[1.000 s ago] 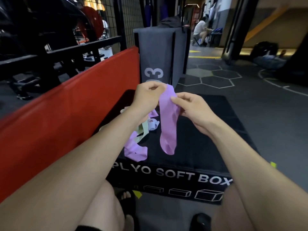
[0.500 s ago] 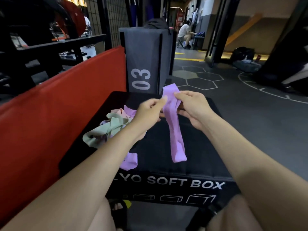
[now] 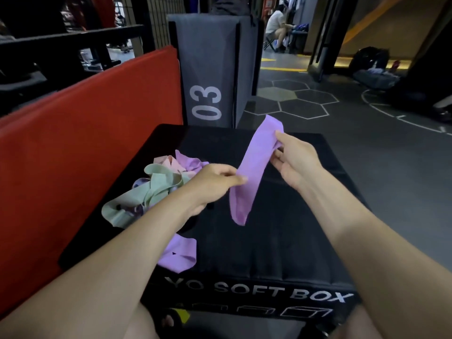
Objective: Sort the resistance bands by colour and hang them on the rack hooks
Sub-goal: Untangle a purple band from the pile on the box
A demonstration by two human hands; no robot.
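Black plyo box (image 3: 281, 231) serves as the surface. At its left lies a tangled pile of bands (image 3: 156, 189), mint, pink and lilac. Above its middle hangs a flat purple band (image 3: 254, 167), right hand (image 3: 294, 160) pinching its far end, left hand (image 3: 215, 183) pinching mid-length.

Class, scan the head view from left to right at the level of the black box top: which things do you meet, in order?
Red pad → heap of green, pink and purple bands → left hand → purple band held up → right hand → grey floor.
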